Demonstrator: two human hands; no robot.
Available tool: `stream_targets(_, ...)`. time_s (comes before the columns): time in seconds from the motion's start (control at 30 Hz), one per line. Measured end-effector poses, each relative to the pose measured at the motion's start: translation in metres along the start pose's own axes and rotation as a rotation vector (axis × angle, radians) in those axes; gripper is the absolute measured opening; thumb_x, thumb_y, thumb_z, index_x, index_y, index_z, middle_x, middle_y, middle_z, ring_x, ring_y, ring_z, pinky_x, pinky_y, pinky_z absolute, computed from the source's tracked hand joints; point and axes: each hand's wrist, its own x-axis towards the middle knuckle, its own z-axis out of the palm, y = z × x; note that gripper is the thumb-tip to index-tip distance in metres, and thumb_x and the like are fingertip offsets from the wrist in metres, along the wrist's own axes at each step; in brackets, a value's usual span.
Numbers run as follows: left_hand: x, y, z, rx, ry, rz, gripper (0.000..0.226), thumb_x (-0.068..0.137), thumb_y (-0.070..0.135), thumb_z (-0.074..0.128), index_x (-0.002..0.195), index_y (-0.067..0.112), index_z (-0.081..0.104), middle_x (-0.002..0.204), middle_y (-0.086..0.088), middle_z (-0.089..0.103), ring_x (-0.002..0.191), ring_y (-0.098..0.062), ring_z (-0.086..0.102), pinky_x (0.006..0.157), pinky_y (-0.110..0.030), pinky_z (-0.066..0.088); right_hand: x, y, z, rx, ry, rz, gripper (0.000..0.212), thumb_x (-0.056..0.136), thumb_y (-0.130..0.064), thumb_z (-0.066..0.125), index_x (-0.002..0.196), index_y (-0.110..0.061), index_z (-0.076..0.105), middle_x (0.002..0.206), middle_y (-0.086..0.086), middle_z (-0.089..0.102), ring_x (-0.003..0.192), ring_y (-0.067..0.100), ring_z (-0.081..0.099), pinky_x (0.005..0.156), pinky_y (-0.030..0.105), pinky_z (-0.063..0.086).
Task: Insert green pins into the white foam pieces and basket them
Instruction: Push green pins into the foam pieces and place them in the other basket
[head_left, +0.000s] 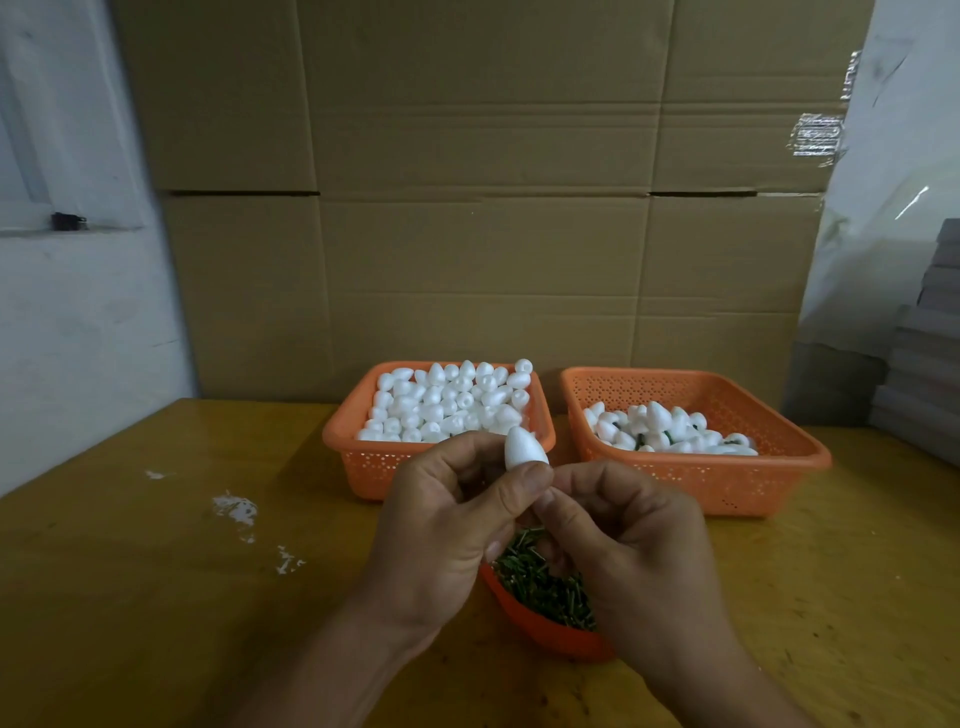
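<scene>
Pin hidden between pinching hands.

Two baskets side by side behind the pin tray on the table.

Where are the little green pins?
In the head view, the green pins lie heaped in a small orange tray at the table's near edge, right under both hands and in front of the two big orange baskets.

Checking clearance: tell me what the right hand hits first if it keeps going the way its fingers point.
Probably the foam piece pinched in the left hand: the right hand points up-left at its base, seemingly already touching.
</scene>
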Motion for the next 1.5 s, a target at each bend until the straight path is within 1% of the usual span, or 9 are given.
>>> stream_targets(0.17,-0.002,0.003,0.005,0.094,-0.041,0.122,0.010,0.093,0.028,0.070,0.091,0.019,0.073,0.064,0.012,0.065,0.055,0.000,0.061,0.056,-0.011,0.048,-0.005,-0.001,0.007,0.001,0.038,-0.085,0.010,0.084,-0.021,0.069,0.076,-0.019,0.074,0.060,-0.003,0.071,0.050,0.003,0.063,0.048,0.013,0.046)
stream_targets(0.33,-0.005,-0.006,0.008,0.274,0.022,0.180,0.018,0.093,0.044,0.063,0.100,0.029,0.070,0.087,-0.004,0.072,0.084,-0.024,0.071,0.071,-0.036,0.061,-0.006,0.004,0.010,0.037,0.083,-0.015,0.010,0.086,-0.022,0.069,0.078,-0.019,0.074,0.057,0.002,0.067,0.046,0.007,0.056,0.044,0.021,0.044)
stream_targets(0.47,-0.004,-0.006,0.009,0.265,0.023,0.198,0.014,0.094,0.041,0.063,0.101,0.032,0.071,0.085,-0.005,0.072,0.080,-0.019,0.072,0.067,-0.023,0.058,-0.005,0.004,0.009,0.056,0.050,0.023,0.015,0.080,-0.036,0.066,0.081,-0.023,0.074,0.057,0.005,0.067,0.045,0.010,0.055,0.043,0.023,0.043)
stream_targets(0.63,-0.003,-0.009,0.006,0.238,0.001,0.196,0.027,0.089,0.051,0.068,0.113,0.040,0.070,0.088,-0.015,0.070,0.085,-0.033,0.069,0.074,-0.037,0.060,-0.002,0.007,0.006,0.019,0.056,-0.002,0.008,0.088,-0.023,0.070,0.081,-0.024,0.074,0.060,0.003,0.068,0.049,0.008,0.056,0.045,0.022,0.043)
stream_targets(0.73,-0.002,-0.012,0.003,0.279,0.038,0.186,0.049,0.084,0.063,0.067,0.128,0.041,0.062,0.063,-0.004,0.052,0.060,-0.010,0.053,0.059,-0.017,0.047,0.005,0.008,0.000,0.001,0.081,-0.007,0.009,0.089,-0.016,0.070,0.081,-0.016,0.073,0.061,0.001,0.069,0.050,0.004,0.057,0.047,0.019,0.044)
stream_targets(0.9,-0.003,-0.018,0.000,0.395,0.086,0.159,0.040,0.088,0.055,0.065,0.124,0.037,0.064,0.060,0.010,0.048,0.059,0.000,0.049,0.059,-0.012,0.041,0.037,0.016,-0.028,-0.227,0.238,-0.008,0.011,0.092,-0.011,0.068,0.083,-0.015,0.071,0.067,-0.004,0.073,0.054,0.003,0.063,0.051,0.018,0.050)
stream_targets(1.2,-0.004,-0.025,-0.003,0.509,0.072,0.118,0.022,0.089,0.042,0.061,0.106,0.033,0.073,0.079,0.017,0.069,0.074,-0.001,0.066,0.061,-0.010,0.045,0.111,0.061,-0.115,-0.827,0.562,0.209,0.015,0.092,-0.029,0.068,0.099,-0.021,0.078,0.091,0.001,0.075,0.085,0.025,0.067,0.072,0.045,0.057)
stream_targets(1.3,-0.003,-0.025,-0.003,0.528,0.066,0.121,0.020,0.090,0.044,0.060,0.104,0.035,0.072,0.078,0.017,0.068,0.072,-0.003,0.065,0.059,-0.011,0.045,0.124,0.069,-0.131,-1.046,0.515,0.328,0.021,0.094,-0.036,0.063,0.089,-0.021,0.078,0.096,0.010,0.070,0.114,0.038,0.051,0.077,0.038,0.046)
stream_targets(1.5,-0.003,-0.030,-0.004,0.565,0.066,0.132,0.027,0.084,0.057,0.056,0.106,0.045,0.065,0.074,0.011,0.065,0.071,-0.009,0.065,0.059,-0.024,0.053,0.141,0.077,-0.133,-1.156,0.432,0.488,0.045,0.090,-0.049,0.063,0.070,-0.008,0.061,0.081,0.011,0.059,0.107,0.035,0.052,0.075,0.039,0.045)
